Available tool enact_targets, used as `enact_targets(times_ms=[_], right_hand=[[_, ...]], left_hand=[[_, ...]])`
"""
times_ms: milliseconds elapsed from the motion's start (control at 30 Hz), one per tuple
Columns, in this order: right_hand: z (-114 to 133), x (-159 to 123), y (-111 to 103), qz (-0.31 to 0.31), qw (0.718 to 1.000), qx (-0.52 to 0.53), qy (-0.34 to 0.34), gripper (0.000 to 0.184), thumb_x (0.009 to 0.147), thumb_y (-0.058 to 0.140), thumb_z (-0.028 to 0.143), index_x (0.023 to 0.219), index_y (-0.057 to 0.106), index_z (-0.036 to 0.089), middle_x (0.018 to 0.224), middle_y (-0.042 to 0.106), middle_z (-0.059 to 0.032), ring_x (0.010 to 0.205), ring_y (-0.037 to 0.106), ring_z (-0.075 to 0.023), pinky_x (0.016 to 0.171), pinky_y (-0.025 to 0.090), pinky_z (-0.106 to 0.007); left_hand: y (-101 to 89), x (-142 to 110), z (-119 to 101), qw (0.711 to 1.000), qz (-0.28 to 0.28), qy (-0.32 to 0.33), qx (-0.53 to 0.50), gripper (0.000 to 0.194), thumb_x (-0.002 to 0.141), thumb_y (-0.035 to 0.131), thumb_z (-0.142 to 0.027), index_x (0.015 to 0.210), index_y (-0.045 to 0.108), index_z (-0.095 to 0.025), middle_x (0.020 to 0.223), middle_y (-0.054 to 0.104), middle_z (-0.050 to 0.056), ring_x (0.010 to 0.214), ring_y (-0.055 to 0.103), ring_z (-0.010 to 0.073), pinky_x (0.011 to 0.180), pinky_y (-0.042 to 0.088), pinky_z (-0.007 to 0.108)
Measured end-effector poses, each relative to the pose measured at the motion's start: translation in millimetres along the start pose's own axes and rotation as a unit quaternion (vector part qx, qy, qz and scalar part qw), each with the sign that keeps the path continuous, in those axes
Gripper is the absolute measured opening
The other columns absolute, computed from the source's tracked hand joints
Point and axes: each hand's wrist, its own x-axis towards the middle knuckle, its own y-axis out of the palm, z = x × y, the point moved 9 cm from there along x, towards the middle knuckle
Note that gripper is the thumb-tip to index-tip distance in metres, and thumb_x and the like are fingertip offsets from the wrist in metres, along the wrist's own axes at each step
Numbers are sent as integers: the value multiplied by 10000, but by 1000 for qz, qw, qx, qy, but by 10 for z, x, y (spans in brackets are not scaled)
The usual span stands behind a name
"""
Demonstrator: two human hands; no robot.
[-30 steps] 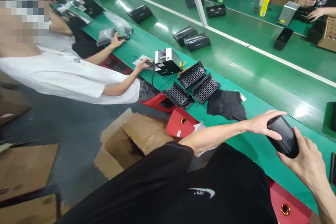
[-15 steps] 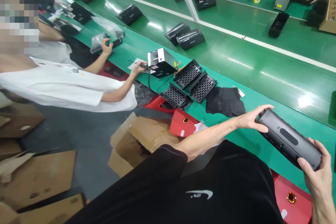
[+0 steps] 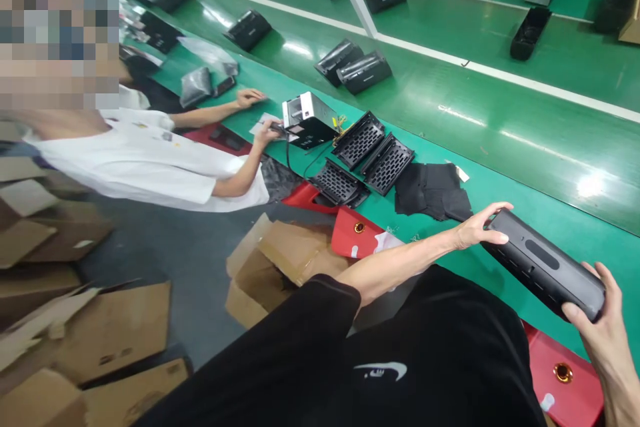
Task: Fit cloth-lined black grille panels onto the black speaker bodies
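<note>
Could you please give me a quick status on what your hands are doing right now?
Left hand and right hand gripping black casing, one at each end. Red panel below, not touching.

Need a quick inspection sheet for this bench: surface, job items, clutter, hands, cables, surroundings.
Surface: green workbench, glossy, with glare patches.
Job's things: black plastic housing, held above the bench; black perforated grilles and black fabric sheets lie nearby.
Clutter: red plastic panel with a brass ring, below the bench edge; opened cardboard box further along.
Hands: left hand on one end of the housing, right hand on the other.
Cables: black cable beside a silver metal unit.
Surroundings: co-worker in a white T-shirt; flattened cardboard on the floor.
</note>
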Motion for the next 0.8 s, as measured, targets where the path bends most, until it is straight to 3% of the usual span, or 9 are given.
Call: enact_targets(times_ms=[100, 233, 300, 367, 433, 500, 667, 800], right_hand=[[166, -93, -17, -17, 1000, -1, 11, 1095, 661, 887, 646, 1573, 427, 253, 1533, 514, -143, 1369, 492, -386, 1161, 347, -570], [256, -105, -8, -43, 999, -11, -4, 965, 628, 919, 617, 1447, 562, 251, 1453, 567, -119, 1263, 549, -362, 1130, 375, -544], [92, -43, 42, -40, 998, 27, 30, 904, 635, 916, 610, 1401, 594, 255, 1395, 590, -103, 1201, 569, -339, 1096, 409, -527], [-195, 20, 160, -12, 989, 105, 107, 890, 652, 899, 615, 1402, 580, 259, 1315, 609, -95, 1105, 601, -312, 1008, 476, -501], [-462, 39, 297, 20, 967, 172, 185, 898, 669, 884, 620, 1423, 547, 266, 1253, 620, -91, 1019, 625, -290, 903, 521, -468], [-610, 30, 359, 27, 956, 195, 216, 890, 684, 882, 608, 1431, 536, 268, 1244, 623, -92, 1002, 629, -281, 869, 526, -450], [-584, -24, 264, -19, 979, 149, 134, 849, 704, 877, 582, 1422, 566, 251, 1324, 589, -96, 1134, 580, -293, 1032, 468, -487], [-600, -44, 171, -8, 992, 92, 81, 858, 716, 846, 623, 1432, 569, 240, 1357, 569, -106, 1177, 561, -323, 1068, 451, -515]], left_hand=[[-27, -82, -97, 1000, 16, 21, 3, 901, 708, 887, -464, 1502, 510, -269, 1258, 598, 83, 1119, 599, 256, 983, 507, 385], [-83, -108, -132, 999, 3, 43, 31, 927, 687, 902, -483, 1503, 520, -270, 1269, 630, 80, 1110, 623, 265, 998, 509, 397], [-128, -59, -22, 999, -20, 17, 40, 931, 676, 899, -517, 1495, 536, -263, 1305, 639, 89, 1140, 631, 281, 1034, 503, 419], [-177, 1, 154, 997, -39, -37, 60, 902, 695, 872, -569, 1480, 557, -256, 1374, 628, 104, 1233, 611, 310, 1097, 472, 450], [-177, 45, 327, 992, -24, -95, 77, 887, 726, 841, -611, 1489, 556, -260, 1470, 588, 115, 1367, 546, 336, 1164, 419, 472], [-159, 70, 421, 990, -1, -119, 79, 924, 730, 833, -621, 1524, 528, -261, 1527, 551, 118, 1437, 496, 341, 1195, 391, 469], [-173, 89, 385, 996, -14, -55, 74, 930, 724, 834, -568, 1536, 520, -240, 1480, 578, 112, 1362, 544, 331, 1165, 421, 438], [-156, 56, 361, 993, -6, -28, 115, 926, 730, 824, -605, 1535, 518, -262, 1492, 553, 108, 1373, 524, 346, 1172, 411, 453]])
